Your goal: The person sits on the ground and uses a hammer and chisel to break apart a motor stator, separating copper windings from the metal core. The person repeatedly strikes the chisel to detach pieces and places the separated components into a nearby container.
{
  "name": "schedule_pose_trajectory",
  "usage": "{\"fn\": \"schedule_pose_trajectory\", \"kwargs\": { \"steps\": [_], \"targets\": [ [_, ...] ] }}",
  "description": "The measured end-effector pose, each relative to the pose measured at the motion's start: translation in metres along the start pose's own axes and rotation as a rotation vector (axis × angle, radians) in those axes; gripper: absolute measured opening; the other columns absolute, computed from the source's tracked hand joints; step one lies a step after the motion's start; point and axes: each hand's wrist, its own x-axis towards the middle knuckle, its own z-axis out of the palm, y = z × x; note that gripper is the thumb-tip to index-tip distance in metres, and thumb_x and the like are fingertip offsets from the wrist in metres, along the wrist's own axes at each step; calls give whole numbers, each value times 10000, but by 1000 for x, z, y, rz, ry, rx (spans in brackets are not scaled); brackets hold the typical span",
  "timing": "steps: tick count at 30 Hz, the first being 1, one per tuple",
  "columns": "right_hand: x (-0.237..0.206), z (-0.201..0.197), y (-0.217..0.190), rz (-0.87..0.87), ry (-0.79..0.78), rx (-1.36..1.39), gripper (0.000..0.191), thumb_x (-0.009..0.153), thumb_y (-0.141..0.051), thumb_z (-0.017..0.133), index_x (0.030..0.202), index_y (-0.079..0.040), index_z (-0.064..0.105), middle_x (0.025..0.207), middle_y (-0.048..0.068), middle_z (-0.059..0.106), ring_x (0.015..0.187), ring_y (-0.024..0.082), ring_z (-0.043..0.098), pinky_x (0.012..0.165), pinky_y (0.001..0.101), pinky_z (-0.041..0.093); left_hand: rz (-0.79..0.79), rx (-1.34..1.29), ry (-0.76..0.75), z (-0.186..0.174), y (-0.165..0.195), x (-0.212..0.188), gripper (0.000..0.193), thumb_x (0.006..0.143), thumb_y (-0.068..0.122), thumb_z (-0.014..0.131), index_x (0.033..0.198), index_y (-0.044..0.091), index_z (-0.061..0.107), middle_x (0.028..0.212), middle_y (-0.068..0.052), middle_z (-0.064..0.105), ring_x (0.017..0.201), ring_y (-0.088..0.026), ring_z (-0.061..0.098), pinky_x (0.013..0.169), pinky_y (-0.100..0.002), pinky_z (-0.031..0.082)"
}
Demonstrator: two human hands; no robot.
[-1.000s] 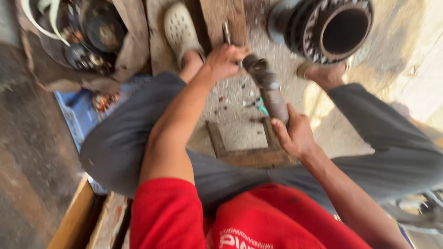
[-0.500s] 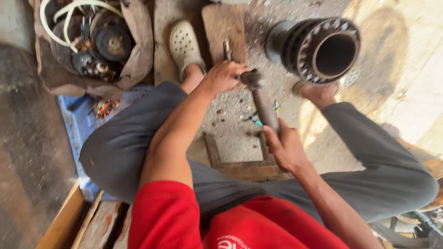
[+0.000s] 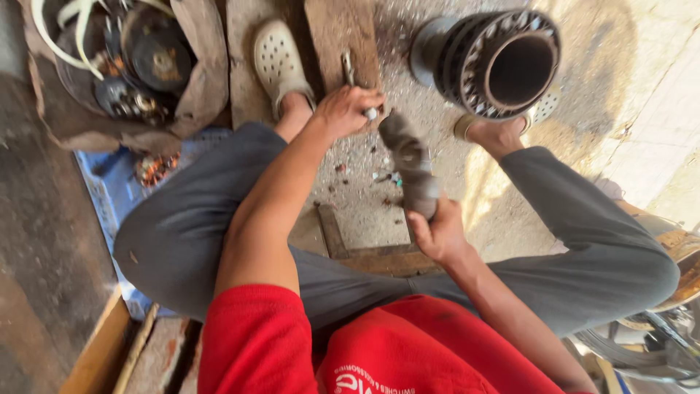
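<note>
From the head camera, looking down: the person sits on the ground with knees spread, and the work lies between the legs on a gritty concrete floor (image 3: 364, 219). The right hand (image 3: 436, 232) has its fingers wrapped tight round the near end of a dark, greasy metal shaft (image 3: 410, 164), holding it tilted with the far end pointing away. The left hand (image 3: 348, 109) is closed on a small metal tool (image 3: 370, 113) whose bright tip shows just beside the shaft's far end; I cannot tell whether tip and shaft touch. A thin metal bar (image 3: 348, 68) lies on the wooden plank (image 3: 343, 33) just beyond that hand.

To my eye the step is working at the shaft's far end with the tool. It would go best with the right hand gripping firmly so the oily shaft does not turn or slip, and the tool set squarely before any force goes on.

A large round ribbed housing (image 3: 503, 62) stands near the right foot, and a sack of dark discs (image 3: 146, 58) sits well apart to the left.
</note>
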Motion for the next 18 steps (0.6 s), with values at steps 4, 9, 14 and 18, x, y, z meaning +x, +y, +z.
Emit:
{"fn": "schedule_pose_trajectory", "kwargs": {
  "steps": [4, 9, 14, 18],
  "targets": [
    [4, 6, 2, 299, -90, -252, 394, 1020, -395, 642, 1068, -4, 642, 633, 164, 655, 563, 300, 689, 563, 408, 479, 187, 25, 23, -5, -2, 3, 344, 830, 90, 678, 1162, 4, 713, 1161, -196, 743, 907, -397, 728, 822, -454, 599],
    [-16, -14, 15, 425, 38, 342, 359, 994, -365, 569, 1037, -13, 627, 597, 88, 611, 497, 162, 598, 484, 358, 494, -23, -1, 5, -1, 5, 6, 356, 916, 342, 739, 1180, 104, 763, 1245, -172, 715, 944, -357, 743, 865, -429, 595],
    [-60, -48, 34, 555, 74, 353, 397, 970, -388, 576, 956, 5, 622, 599, 85, 624, 489, 178, 623, 484, 351, 520, -286, 1, -76, -17, 27, 16, 453, 880, 464, 749, 1204, 148, 785, 1202, -155, 745, 1097, -336, 714, 1012, -428, 555],
    [-103, -54, 44, 578, 103, 342, 418, 1002, -380, 577, 927, 30, 617, 623, 83, 623, 524, 167, 618, 501, 342, 506, -323, -109, -21, -22, 43, 17, 477, 872, 439, 734, 1178, 75, 759, 1218, -172, 733, 1141, -358, 697, 999, -434, 526]
  ]
}}
